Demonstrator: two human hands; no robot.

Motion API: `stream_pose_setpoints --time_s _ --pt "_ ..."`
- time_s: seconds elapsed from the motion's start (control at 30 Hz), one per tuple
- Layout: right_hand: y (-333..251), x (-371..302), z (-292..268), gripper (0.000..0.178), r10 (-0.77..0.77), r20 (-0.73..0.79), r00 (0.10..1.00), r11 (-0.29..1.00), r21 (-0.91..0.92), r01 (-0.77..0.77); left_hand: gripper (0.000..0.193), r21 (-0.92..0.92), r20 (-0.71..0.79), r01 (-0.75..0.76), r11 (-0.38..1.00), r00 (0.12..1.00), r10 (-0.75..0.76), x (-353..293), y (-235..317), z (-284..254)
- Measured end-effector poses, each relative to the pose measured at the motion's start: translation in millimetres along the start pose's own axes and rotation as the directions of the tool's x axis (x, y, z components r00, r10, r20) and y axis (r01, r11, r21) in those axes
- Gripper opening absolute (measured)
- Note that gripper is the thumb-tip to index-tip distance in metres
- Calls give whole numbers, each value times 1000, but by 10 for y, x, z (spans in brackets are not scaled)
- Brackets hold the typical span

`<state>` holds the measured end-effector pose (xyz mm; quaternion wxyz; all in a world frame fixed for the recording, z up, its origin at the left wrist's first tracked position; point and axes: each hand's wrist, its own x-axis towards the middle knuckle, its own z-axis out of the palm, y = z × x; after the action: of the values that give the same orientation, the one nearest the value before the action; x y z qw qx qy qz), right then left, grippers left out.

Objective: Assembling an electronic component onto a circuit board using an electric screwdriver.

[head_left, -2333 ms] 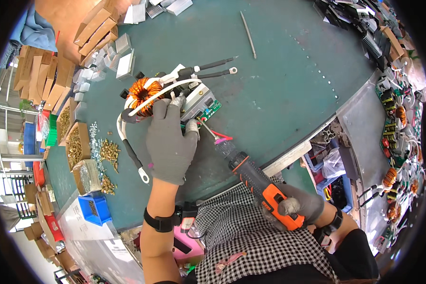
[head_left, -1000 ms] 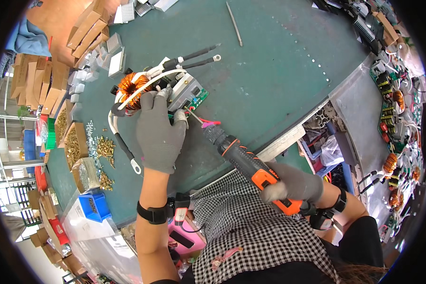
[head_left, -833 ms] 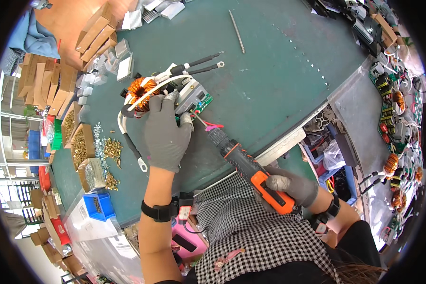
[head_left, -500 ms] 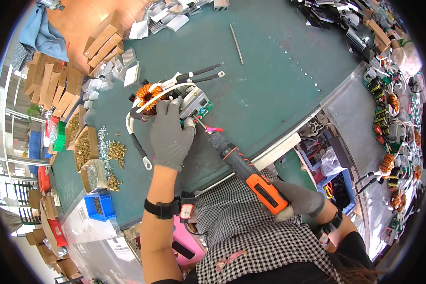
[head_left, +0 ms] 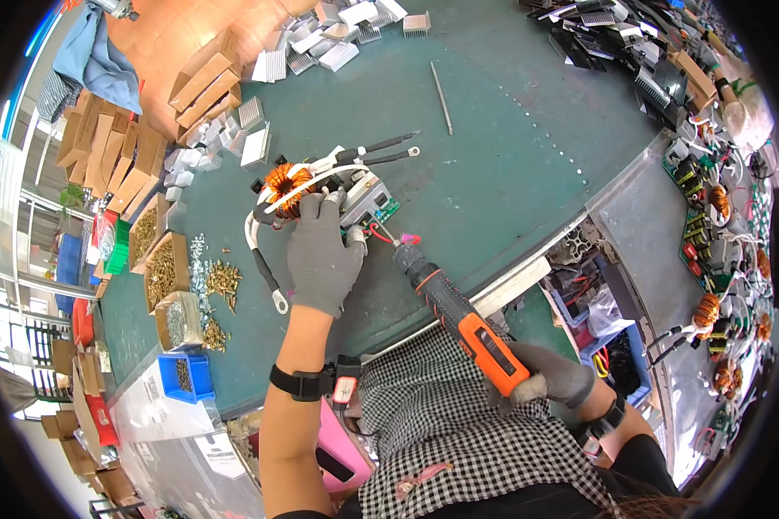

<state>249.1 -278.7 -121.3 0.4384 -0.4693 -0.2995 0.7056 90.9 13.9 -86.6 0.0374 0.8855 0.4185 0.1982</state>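
Note:
My left hand [head_left: 325, 264], in a grey glove, grips a circuit board [head_left: 389, 209] lying on the green tabletop. Its fingers reach over the metal heat sink [head_left: 368, 201] beside a copper-wound ring coil [head_left: 287, 189]; the thumb is at the board's near edge. Black and white cables with ring lugs [head_left: 414, 152] stick out from the board. My gloved right hand [head_left: 556, 374] is wrapped round the rear of an orange and black electric screwdriver [head_left: 467, 324]. Its bit points at the near edge of the board, by a red wire loop [head_left: 376, 232]; whether the tip touches is unclear.
Left of the board are loose brass screws [head_left: 223, 284], open boxes of fasteners [head_left: 166, 275] and a blue bin [head_left: 186, 379]. Silver heat sinks [head_left: 337, 56] are piled at the back. A thin rod [head_left: 441, 99] lies behind the board. More boards [head_left: 710, 303] crowd the right.
The whole scene has shifted slightly right and down in the picture. A red wire loop now shows beside the screwdriver's bit. Both hands keep their holds.

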Motion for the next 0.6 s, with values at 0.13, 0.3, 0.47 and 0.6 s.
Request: stream_pose_setpoints --time_s 0.13,0.3,0.47,0.6 --pt "10 385 -20 62 202 69 977 921 325 -214 48 -34 -5 -41 999 999 41 8 1 -23" --pt "-188 346 12 70 50 34 998 963 263 -57 46 -25 25 -30 999 999 31 -8 9 -62" --pt "-173 280 -12 75 148 11 989 965 219 -147 47 -63 6 -27 998 1000 28 -5 34 -53" --pt "-169 312 -35 73 141 36 989 941 304 -145 46 -70 20 -4 998 1000 5 23 41 -41"
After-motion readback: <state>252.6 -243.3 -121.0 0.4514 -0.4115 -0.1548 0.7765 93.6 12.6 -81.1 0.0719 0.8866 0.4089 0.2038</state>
